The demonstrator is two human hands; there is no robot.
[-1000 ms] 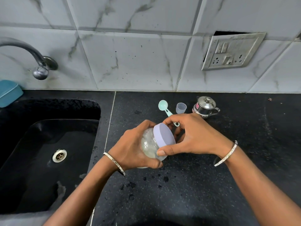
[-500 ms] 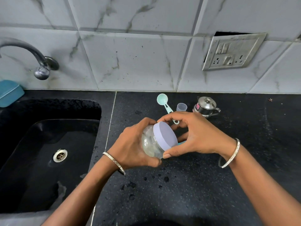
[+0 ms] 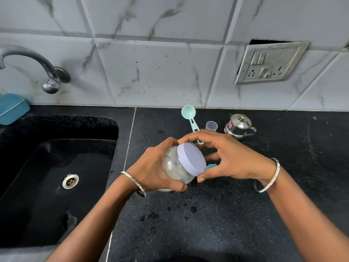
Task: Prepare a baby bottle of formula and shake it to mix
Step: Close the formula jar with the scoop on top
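The formula jar [image 3: 178, 168], a small clear container with a lilac screw lid [image 3: 191, 158], is held tilted above the black counter [image 3: 207, 224], its lid turned toward the camera and to the right. It is clamped around its body by the left hand [image 3: 153, 167], while the rim of the lid is pinched by the right hand [image 3: 228, 159], thumb below and fingertips [image 3: 186, 139] above. Compared with half a second earlier, the right hand is seen to have rotated slightly about the lid, and the jar has stayed at almost the same spot; this is judged to be unscrewing in progress, though the lid is still seated and no gap is seen. Pale contents are suggested through the wall, but the view is too blurred to be sure.

A small turquoise piece [image 3: 210, 166] is glimpsed just behind the lid, mostly hidden. Farther back, a mint measuring scoop [image 3: 189, 115], a small clear measuring cup [image 3: 211, 126] and a lidded steel pot [image 3: 238, 125] are set near the wall. No baby bottle is identified with certainty.

The task is therefore judged to be at an early stage: powder must still be reached, and nothing has been mixed or shaken.
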